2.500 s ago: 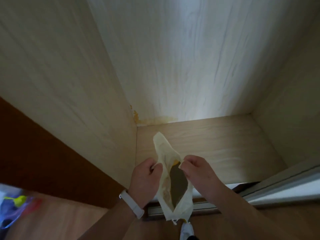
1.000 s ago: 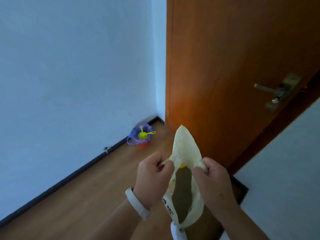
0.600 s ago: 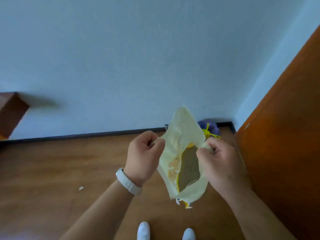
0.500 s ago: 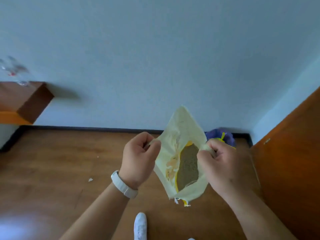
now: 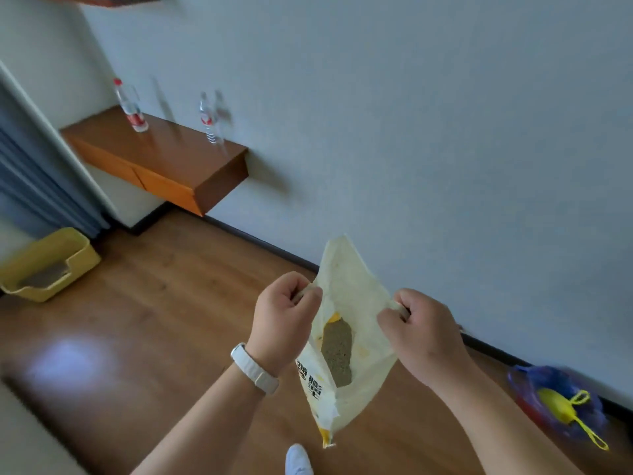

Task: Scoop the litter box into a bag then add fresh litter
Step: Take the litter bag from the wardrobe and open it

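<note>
Left hand [image 5: 282, 320] and right hand [image 5: 416, 332] each pinch the crinkled cream litter bag [image 5: 352, 296] mouth wide, grainy grey litter [image 5: 337, 351] inside.

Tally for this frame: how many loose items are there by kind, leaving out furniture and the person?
Bags: 2, the held litter bag and the purple bag on the floor
Bottles: 2, the left bottle and the blurred right bottle, both on the shelf
Litter box: 1
Scoop: 1
Total: 6
</note>
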